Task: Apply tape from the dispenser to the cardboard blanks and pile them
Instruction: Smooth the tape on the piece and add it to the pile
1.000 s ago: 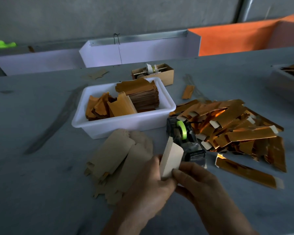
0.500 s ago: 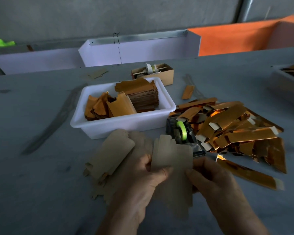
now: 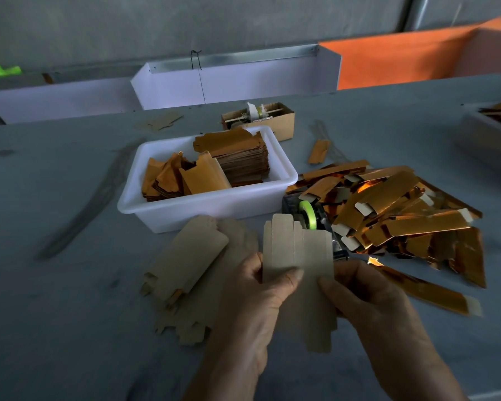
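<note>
I hold a flat tan cardboard blank (image 3: pixel 298 253) upright in front of me, plain side facing me. My left hand (image 3: pixel 252 308) pinches its left edge with the thumb on top. My right hand (image 3: pixel 370 302) grips its right edge from behind. Just beyond the blank stands the tape dispenser (image 3: pixel 310 215) with a green tape roll, partly hidden by the blank. A loose pile of tan blanks (image 3: pixel 191 261) lies left of my hands. A heap of gold-faced folded pieces (image 3: pixel 394 215) spreads to the right.
A white plastic tub (image 3: pixel 209 206) with stacked gold blanks stands behind the dispenser. A small open cardboard box (image 3: pixel 272 120) sits farther back. One gold strip (image 3: pixel 425 287) lies near my right hand. White trays line the table's far edge; another bin (image 3: pixel 492 125) is at right.
The blank was folded narrow one second ago; it has since been opened flat and now faces me, raised slightly in front of the dispenser. Both hands kept hold of it.
</note>
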Demonstrator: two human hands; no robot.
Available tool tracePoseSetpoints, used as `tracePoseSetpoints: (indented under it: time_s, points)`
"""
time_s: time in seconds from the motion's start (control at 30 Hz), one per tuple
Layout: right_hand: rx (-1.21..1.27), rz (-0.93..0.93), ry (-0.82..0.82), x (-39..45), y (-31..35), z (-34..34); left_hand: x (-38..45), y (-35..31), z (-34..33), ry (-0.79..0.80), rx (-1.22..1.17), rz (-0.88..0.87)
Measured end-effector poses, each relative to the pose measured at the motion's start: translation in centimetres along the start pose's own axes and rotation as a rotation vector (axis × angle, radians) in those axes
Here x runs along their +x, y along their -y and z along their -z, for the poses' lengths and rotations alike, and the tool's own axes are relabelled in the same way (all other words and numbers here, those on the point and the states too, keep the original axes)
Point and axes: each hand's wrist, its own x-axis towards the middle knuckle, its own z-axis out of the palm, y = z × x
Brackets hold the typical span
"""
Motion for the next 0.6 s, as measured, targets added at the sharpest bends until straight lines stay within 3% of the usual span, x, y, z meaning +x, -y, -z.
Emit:
tracePoseSetpoints:
  time_s: [0.17,0.27,0.4,0.5,0.6]
  points:
    - [-0.219,0.109,-0.059,-0.3,-0.2,-0.1,0.0,0.2,-0.2,-0.032,0.063,-0.030]
    - [-0.447,0.297,-0.119,-1.0,0.2,-0.7,-0.1,0.3,-0.7,-0.105,0.130,-0.098]
    - [-0.409,0.401,-0.076,-1.7,0.5,-1.7,-0.2,0.5,-1.0,-0.178,0.272,-0.229]
    - [-0.256,0.359,0.012,-1.8,0.8,-1.9,-0.8,0.0,-0.8,-0.053,0.115,-0.141]
    - [-0.296,0.359,0.009,-1.4,0.7,-1.6,-1.2,-0.4,-0.2,0.115,0.000,-0.058]
